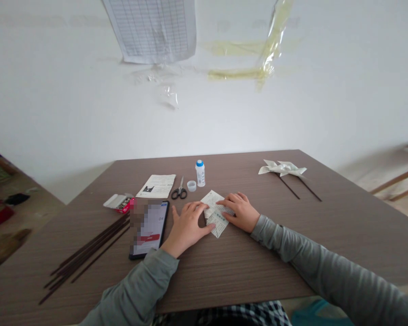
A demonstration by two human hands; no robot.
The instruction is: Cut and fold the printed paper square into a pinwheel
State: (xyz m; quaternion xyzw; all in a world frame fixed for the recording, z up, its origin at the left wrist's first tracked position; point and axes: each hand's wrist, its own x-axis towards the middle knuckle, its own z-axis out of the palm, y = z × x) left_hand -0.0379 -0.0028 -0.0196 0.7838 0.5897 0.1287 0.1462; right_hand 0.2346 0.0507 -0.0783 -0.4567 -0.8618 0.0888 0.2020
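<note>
Left hand [187,225] loosely spread, touching folded printed paper [218,222] below frame centre, right hand [240,212] half-curled on it, grip unclear

Both hands [187,225] [240,212] on folded ppr [219,223]; phone [153,231] nr L.

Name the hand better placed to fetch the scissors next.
Probably the left hand: it is nearer the scissors, which lie just beyond it. The right hand is farther off, across the folded paper; both hands are touching that paper.
</note>
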